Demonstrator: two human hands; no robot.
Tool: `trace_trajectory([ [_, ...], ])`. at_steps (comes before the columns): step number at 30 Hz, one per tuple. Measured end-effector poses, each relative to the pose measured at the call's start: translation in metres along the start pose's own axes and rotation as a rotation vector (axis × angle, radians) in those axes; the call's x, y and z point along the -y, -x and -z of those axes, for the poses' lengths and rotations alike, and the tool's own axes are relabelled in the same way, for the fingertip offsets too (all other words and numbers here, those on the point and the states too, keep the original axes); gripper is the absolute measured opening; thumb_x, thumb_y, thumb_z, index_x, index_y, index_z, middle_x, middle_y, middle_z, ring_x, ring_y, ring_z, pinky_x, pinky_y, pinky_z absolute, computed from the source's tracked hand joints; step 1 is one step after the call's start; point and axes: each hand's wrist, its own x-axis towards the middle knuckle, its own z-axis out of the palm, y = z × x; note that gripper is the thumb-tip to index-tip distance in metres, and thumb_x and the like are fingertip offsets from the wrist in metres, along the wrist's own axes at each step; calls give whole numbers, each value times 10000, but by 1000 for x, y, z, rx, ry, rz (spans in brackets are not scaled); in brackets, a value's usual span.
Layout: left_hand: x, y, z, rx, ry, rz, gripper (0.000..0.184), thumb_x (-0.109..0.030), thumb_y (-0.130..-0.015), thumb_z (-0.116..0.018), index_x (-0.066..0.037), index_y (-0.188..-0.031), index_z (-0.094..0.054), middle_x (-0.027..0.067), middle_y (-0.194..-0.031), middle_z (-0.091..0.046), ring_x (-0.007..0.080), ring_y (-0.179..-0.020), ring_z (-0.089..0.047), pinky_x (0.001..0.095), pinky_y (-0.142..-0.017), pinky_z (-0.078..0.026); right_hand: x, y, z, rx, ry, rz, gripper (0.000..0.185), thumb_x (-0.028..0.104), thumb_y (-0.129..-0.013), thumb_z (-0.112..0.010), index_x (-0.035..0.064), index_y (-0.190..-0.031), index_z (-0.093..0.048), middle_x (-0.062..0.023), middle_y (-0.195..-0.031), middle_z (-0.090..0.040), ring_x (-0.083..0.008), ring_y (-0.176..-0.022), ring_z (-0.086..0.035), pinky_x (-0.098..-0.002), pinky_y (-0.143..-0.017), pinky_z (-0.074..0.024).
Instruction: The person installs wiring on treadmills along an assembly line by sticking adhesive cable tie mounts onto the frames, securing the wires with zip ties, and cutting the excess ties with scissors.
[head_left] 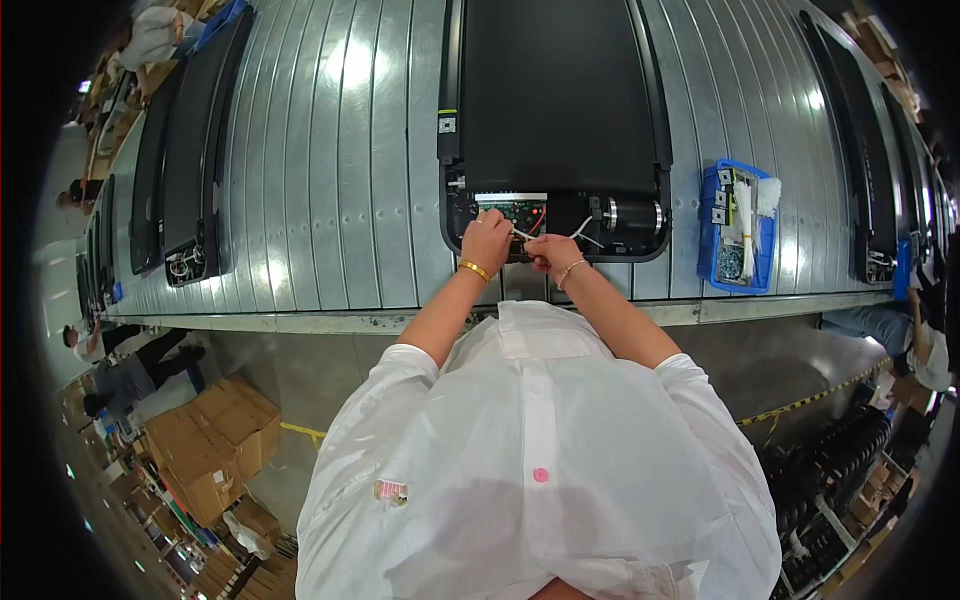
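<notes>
A treadmill with a black belt (555, 95) lies on the metal worktop, its motor end facing me. In its open compartment sit a green circuit board (522, 212) and a silver motor (632, 215), with red and white wires between them. My left hand (487, 241) is closed in a pinch at the board's front edge, on one end of a thin white cable tie (521, 234). My right hand (553, 256), just beside it, pinches the same white strip. Fingers partly hide the strip and the wires below. White ends (583, 231) stick out right of my right hand.
A blue bin (708, 235) with white cable ties and small bagged parts stands on the right. More treadmills (205, 140) lie on the ribbed worktop to the left and right. The worktop's front edge (370, 322) runs before me. Cardboard boxes (215, 440) and other people are further off.
</notes>
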Motion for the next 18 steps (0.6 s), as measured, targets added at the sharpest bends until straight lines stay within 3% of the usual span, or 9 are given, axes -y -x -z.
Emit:
trace_trajectory([
  [4,-2,-7,2,-19,12,-171,156,-113,-650,-690,-89,-725,-556,35,-772,-511,258,-811,-525,371,-661,-434,-1,1,3,30,-30,-30,74,51,-781,-646,79,-770,-578,15,-664,-551,-89,-550,-495,-265,-573,-472],
  [9,8,9,-23,20,12,-89,135,-111,-653,-691,-107,-734,-583,31,-758,-505,251,-792,-519,365,-667,-421,-2,6,0,81,-49,0,63,46,-786,-639,72,-776,-582,11,-671,-551,-90,-555,-493,-264,-583,-469],
  [12,5,13,-28,-72,159,53,125,-119,-656,-695,-117,-756,-620,30,-754,-505,240,-768,-513,361,-669,-416,3,12,5,86,-1,-9,58,41,-785,-642,61,-787,-588,17,-672,-540,-84,-570,-489,-259,-593,-462],
  [17,-9,2,-7,23,111,2,102,-125,-662,-701,-107,-744,-643,40,-738,-503,243,-755,-510,362,-657,-422,19,12,9,103,174,-28,49,84,-804,-625,62,-847,-621,-22,-690,-581,-148,-607,-561,-288,-607,-481],
  [18,-10,3,-9,-14,122,4,98,-128,-664,-703,-101,-739,-646,43,-737,-504,244,-751,-509,364,-657,-425,22,8,12,6,492,286,67,107,-808,-616,73,-864,-631,-39,-709,-594,-178,-637,-579,-306,-621,-488],
])
